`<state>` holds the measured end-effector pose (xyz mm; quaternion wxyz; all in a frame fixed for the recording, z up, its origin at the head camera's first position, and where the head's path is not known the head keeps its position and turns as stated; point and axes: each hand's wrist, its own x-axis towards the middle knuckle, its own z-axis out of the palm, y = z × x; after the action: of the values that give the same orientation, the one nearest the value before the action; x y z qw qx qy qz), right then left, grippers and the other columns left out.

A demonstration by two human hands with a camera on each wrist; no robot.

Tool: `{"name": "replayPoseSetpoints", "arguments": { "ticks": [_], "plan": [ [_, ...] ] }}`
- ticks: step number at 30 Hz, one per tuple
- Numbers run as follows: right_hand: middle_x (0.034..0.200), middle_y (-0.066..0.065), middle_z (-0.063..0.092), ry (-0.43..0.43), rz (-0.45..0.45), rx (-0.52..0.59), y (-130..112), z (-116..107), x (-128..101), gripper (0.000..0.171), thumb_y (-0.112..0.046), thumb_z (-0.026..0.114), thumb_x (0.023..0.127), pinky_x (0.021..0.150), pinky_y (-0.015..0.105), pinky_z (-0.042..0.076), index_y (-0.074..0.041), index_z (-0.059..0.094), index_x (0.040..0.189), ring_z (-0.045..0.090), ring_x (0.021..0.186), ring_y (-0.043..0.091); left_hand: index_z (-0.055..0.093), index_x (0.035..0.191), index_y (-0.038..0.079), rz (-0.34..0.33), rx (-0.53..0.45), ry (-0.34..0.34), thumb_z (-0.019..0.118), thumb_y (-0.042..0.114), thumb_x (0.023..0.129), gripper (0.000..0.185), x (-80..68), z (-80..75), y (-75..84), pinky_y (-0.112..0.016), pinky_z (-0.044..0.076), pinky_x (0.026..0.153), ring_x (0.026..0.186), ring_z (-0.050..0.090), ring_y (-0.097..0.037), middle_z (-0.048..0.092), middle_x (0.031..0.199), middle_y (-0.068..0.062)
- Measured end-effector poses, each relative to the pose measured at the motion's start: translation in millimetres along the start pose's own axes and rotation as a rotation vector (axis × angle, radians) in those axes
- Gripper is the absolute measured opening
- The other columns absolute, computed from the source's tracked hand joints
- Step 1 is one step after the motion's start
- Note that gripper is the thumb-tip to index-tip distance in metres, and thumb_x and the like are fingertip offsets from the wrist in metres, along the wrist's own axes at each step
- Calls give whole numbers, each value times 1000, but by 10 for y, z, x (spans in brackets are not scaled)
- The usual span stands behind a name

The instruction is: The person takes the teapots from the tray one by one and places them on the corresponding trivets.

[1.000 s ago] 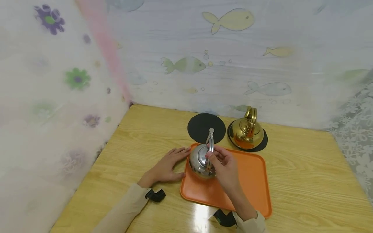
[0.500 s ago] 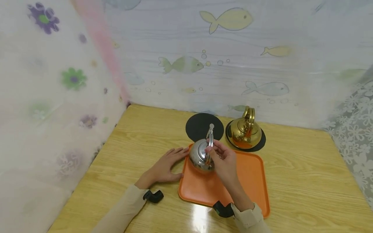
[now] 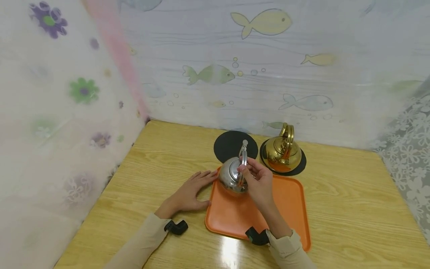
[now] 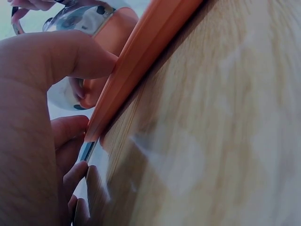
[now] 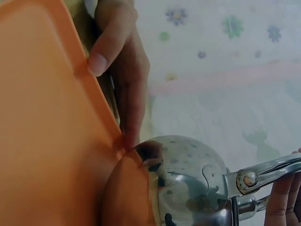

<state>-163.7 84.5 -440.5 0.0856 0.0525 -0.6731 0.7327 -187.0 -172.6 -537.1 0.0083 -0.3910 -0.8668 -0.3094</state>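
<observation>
My right hand (image 3: 261,186) pinches the raised metal handle (image 3: 244,160) of a silver kettle (image 3: 228,183), thumb on one side and fingertips on the other. The kettle is over the far left part of an orange tray (image 3: 228,222), its spout pointing away from me. In the right wrist view the silver kettle (image 5: 188,183) shows the tray mirrored in its lower body. My left hand (image 3: 188,194) lies at the tray's left edge, fingers extended. In the left wrist view the thumb of the left hand (image 4: 56,59) touches the rim of the tray (image 4: 146,47).
Behind the tray lies a round black mat (image 3: 231,145). To its right, a gold kettle (image 3: 282,155) stands on another black mat (image 3: 304,164). The wooden table (image 3: 352,194) meets a fish-patterned curtain (image 3: 201,112) at the back and a flowered one on the left.
The silver kettle, held by my right hand, has moved slightly away from me toward the tray's far edge. My left hand stays at the tray's left edge.
</observation>
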Motion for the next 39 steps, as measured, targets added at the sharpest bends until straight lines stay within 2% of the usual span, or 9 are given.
{"name": "replayPoseSetpoints", "arguments": {
  "ticks": [3, 10, 19, 29, 35, 39],
  "plan": [
    [83, -5, 72, 8, -14, -6, -2, -9, 23, 28, 0, 65, 97, 62, 16, 53, 10, 68, 122, 67, 79, 10, 38, 159, 16, -6, -9, -8, 68, 48, 86, 85, -5, -6, -1, -61, 19, 123, 152, 29, -36, 34, 165, -3],
    [83, -7, 72, 1, 1, 8, -19, -35, 86, 29, 1, 63, 97, 50, 19, 49, 12, 65, 124, 60, 66, 8, 42, 157, 12, 7, -19, -6, 71, 46, 86, 84, 1, -23, -8, -63, 20, 122, 151, 31, -38, 38, 163, -7],
    [85, -7, 73, -2, -25, 18, 10, -58, 150, 29, 1, 64, 97, 53, 19, 50, 13, 65, 124, 64, 72, 11, 42, 156, 10, 11, -10, -11, 70, 45, 86, 83, 16, -39, 15, -63, 21, 121, 151, 32, -38, 38, 163, -8],
    [87, -7, 73, -31, -6, 3, 10, -52, 227, 32, -5, 64, 99, 54, 21, 49, 10, 64, 127, 63, 72, 10, 39, 158, 14, -20, -12, -27, 69, 48, 87, 85, -4, -29, -7, -59, 17, 124, 153, 28, -33, 35, 165, -3],
    [86, -6, 73, -16, -27, 28, 30, -41, 285, 30, -3, 65, 98, 56, 20, 52, 10, 66, 125, 63, 73, 10, 39, 158, 15, -30, -13, -28, 68, 49, 87, 84, -5, -26, -6, -58, 16, 125, 154, 27, -31, 34, 165, -2],
    [85, -5, 73, -7, -28, 42, 52, -45, 330, 30, -1, 63, 98, 54, 21, 52, 12, 65, 125, 62, 69, 11, 39, 158, 15, -27, -12, -27, 68, 50, 87, 84, 2, -11, -12, -58, 16, 125, 154, 27, -31, 34, 165, -2]
  ]
}}
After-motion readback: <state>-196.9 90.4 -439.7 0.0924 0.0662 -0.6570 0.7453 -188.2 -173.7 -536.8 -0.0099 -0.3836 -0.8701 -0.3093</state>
